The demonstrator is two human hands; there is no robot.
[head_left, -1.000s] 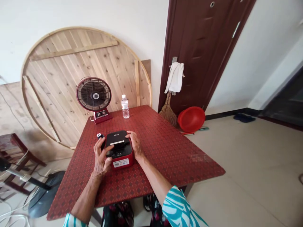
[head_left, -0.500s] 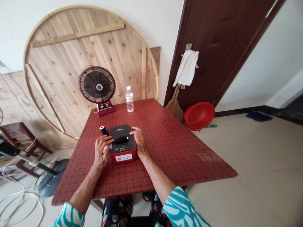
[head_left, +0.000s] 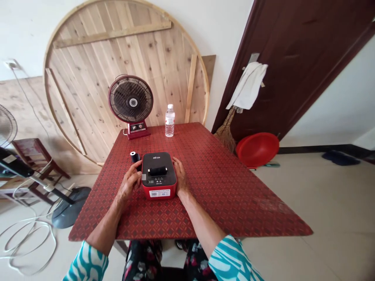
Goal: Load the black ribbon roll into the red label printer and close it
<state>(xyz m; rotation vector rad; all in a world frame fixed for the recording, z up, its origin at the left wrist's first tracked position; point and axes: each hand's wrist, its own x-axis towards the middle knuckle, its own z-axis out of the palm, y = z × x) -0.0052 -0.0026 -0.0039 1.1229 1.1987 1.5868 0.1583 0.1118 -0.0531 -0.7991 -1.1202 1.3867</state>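
A red box with a black top [head_left: 159, 159] sits on the table in front of me, a white label on its front face. Lying across its top is a black cylinder [head_left: 157, 171] with light ends. My left hand [head_left: 130, 181] is against the box's left side, index finger extended and the other fingers bent. Along the right side rests my right hand [head_left: 181, 177], its fingers partly hidden behind the edge. Together both hands hold the box between them. Behind my left fingertips stands a dark roll [head_left: 134, 157] with a white top and a dark centre.
The red patterned table [head_left: 222, 195] carries a small maroon fan [head_left: 131, 102] and a water bottle [head_left: 169, 121] at the back. A large round wooden board [head_left: 96, 89] leans on the wall. On the floor are a red basin [head_left: 258, 149] and coiled cable [head_left: 29, 246].
My left hand has come off the black cylinder to the box's left side. My right fingers have slid from the top corner down the right side. The view has shifted slightly left.
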